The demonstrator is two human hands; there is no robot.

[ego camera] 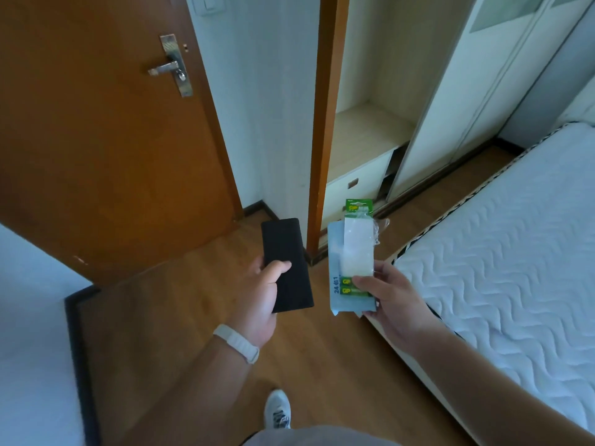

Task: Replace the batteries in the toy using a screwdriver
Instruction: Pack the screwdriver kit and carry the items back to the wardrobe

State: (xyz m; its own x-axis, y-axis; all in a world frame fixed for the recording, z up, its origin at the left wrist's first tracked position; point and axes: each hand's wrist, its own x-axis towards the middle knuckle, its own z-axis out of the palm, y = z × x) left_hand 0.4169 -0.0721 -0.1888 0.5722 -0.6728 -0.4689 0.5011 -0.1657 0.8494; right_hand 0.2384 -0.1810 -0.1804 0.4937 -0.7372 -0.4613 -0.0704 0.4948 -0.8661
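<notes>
My left hand [257, 297] grips a flat black rectangular case [286, 265] by its lower left side, thumb across its face. My right hand [391, 300] holds a pack of green batteries [354, 259]: a pale card with a clear plastic blister, partly torn open at the top, and green cells near my thumb. Both are held up at waist height above the wooden floor, about a hand's width apart. No toy and no screwdriver are in view.
A brown wooden door [106, 140] with a metal handle [167, 67] stands on the left. An open white wardrobe [370, 140] is ahead. A white quilted mattress [502, 246] fills the right side. My shoe [277, 410] is on the wooden floor [193, 333].
</notes>
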